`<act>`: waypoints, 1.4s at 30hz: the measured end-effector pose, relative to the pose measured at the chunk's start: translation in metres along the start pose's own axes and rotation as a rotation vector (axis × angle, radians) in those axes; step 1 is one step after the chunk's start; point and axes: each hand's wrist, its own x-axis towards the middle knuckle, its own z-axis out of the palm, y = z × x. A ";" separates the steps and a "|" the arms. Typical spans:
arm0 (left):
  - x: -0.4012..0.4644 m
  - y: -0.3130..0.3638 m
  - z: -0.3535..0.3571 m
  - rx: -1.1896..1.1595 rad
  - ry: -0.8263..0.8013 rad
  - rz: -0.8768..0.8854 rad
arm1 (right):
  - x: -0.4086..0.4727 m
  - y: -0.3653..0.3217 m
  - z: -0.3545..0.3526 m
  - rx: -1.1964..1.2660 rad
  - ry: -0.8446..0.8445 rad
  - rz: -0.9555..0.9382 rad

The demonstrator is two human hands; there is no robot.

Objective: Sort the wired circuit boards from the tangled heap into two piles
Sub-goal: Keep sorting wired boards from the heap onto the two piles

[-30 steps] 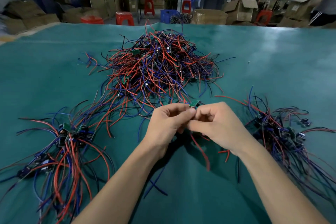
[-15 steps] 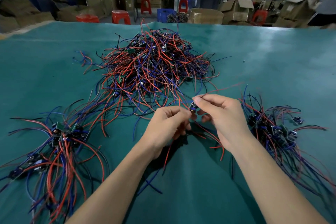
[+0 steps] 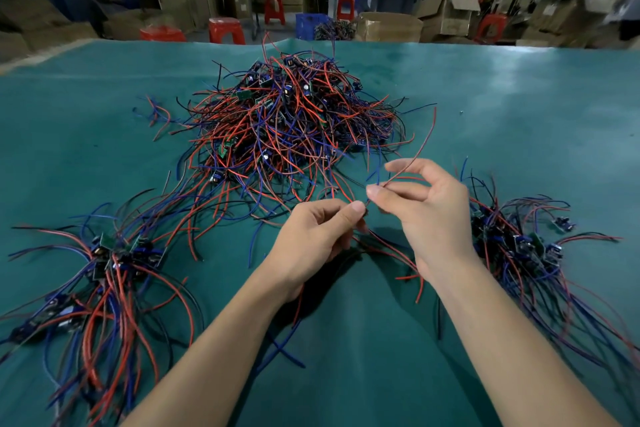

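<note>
Lifting away, the right hand [image 3: 429, 215] pinches a red wire [image 3: 420, 146] while the left hand [image 3: 318, 236] pinches its hidden board, untangling it near the heap [image 3: 287, 128].

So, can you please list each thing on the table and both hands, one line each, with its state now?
Big heap: tangled, at the far middle of the table.
Left pile: boards bunched, wires spread toward the near edge.
Right pile: boards bunched, wires trailing to the right.
Left hand: pinches wires at the fingertips.
Right hand: pinches a red wire, which curves upward.
Green table cover: wrinkled between the forearms.
</note>
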 end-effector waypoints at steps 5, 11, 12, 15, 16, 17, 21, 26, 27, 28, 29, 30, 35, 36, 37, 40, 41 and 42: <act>-0.001 0.001 -0.001 0.015 -0.041 0.015 | 0.013 -0.002 -0.017 -0.023 0.223 -0.073; 0.000 -0.002 -0.002 0.013 0.005 0.055 | 0.028 -0.005 -0.050 0.055 0.597 -0.141; 0.001 -0.003 -0.003 -0.016 0.050 0.051 | 0.031 -0.004 -0.055 0.089 0.671 -0.149; 0.004 -0.003 -0.003 -0.138 0.134 0.022 | 0.030 -0.005 -0.045 0.176 0.652 -0.067; 0.004 -0.003 -0.003 -0.166 0.139 0.019 | 0.025 -0.004 -0.032 0.171 0.536 0.008; 0.004 -0.003 -0.003 -0.183 0.139 0.019 | 0.018 -0.001 -0.018 0.148 0.387 0.092; 0.002 0.000 -0.002 -0.152 0.074 0.034 | -0.011 0.015 0.022 -0.069 -0.132 0.167; 0.001 0.000 -0.003 -0.059 -0.023 0.003 | -0.008 0.013 0.018 -0.091 -0.087 -0.024; 0.001 -0.001 -0.003 -0.018 -0.026 0.000 | -0.006 0.012 0.016 -0.116 -0.074 -0.033; 0.000 -0.002 -0.003 0.008 -0.027 0.001 | -0.004 0.011 0.013 -0.143 -0.072 -0.039; 0.000 -0.003 -0.003 0.018 -0.025 0.002 | -0.004 0.010 0.012 -0.177 -0.069 -0.062; 0.000 -0.002 -0.003 0.018 -0.027 0.002 | -0.003 0.008 0.010 -0.211 -0.060 -0.101; -0.002 0.002 -0.003 0.079 -0.129 -0.003 | 0.008 -0.018 -0.020 -0.110 0.112 -0.125; -0.002 0.002 -0.002 0.088 -0.147 -0.004 | 0.011 -0.026 -0.030 -0.070 0.163 -0.104; -0.003 0.003 -0.002 0.093 -0.160 -0.007 | 0.014 -0.035 -0.042 -0.034 0.214 -0.100; -0.003 0.003 -0.003 0.077 -0.129 -0.028 | 0.018 -0.058 -0.077 0.009 0.322 -0.114; -0.002 0.003 -0.003 0.056 -0.101 -0.034 | 0.018 -0.061 -0.092 0.001 0.332 -0.108; -0.002 0.003 -0.004 0.038 -0.079 -0.038 | 0.019 -0.062 -0.107 -0.048 0.332 -0.077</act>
